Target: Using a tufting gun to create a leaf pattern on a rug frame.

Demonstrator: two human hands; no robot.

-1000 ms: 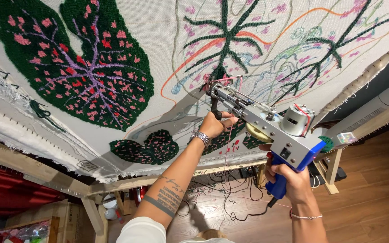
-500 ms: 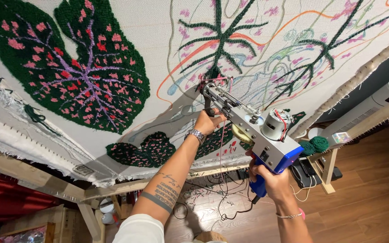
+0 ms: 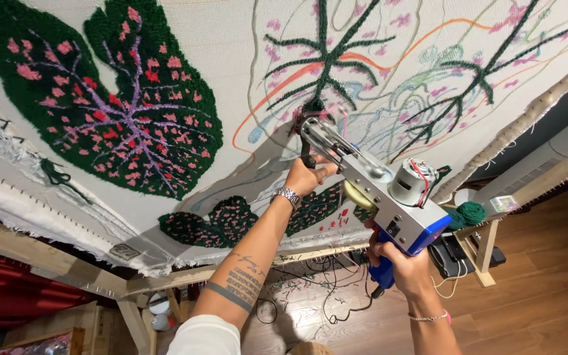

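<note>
Head view, single frame. You are holding a tufting gun (image 3: 376,187), a grey metal body with a blue grip, pointing from 4 o'clock up toward 11 o'clock. Its needle tip is pressing into the stretched white backing cloth (image 3: 231,39) just below a dark green branching stem motif (image 3: 323,62).

Your right hand (image 3: 399,263) is wrapping the blue pistol grip at the gun's lower end, fingers closed tight round it; a thin bracelet is sitting on that wrist. Your left hand (image 3: 307,176) is gripping the black front handle under the barrel, at 9 o'clock from the gun body, fingers curled shut round it. A metal wristwatch (image 3: 288,195) is sitting on that wrist, and the forearm is showing tattoo bands.

The gun's small silver motor (image 3: 410,182) is standing on top of the body, at 12 o'clock from your right hand.

At 10 o'clock from the gun, well apart, a large finished dark green leaf (image 3: 110,98) with pink spots and purple veins is filling the cloth. A smaller green and pink leaf (image 3: 208,220) is lying at 7 o'clock from your left hand.

At 3 o'clock from the gun, green yarn balls (image 3: 471,212) are resting on a wooden stand. The cloth is hanging on a wooden frame (image 3: 54,263). Cables are lying on the wood floor (image 3: 540,276).
</note>
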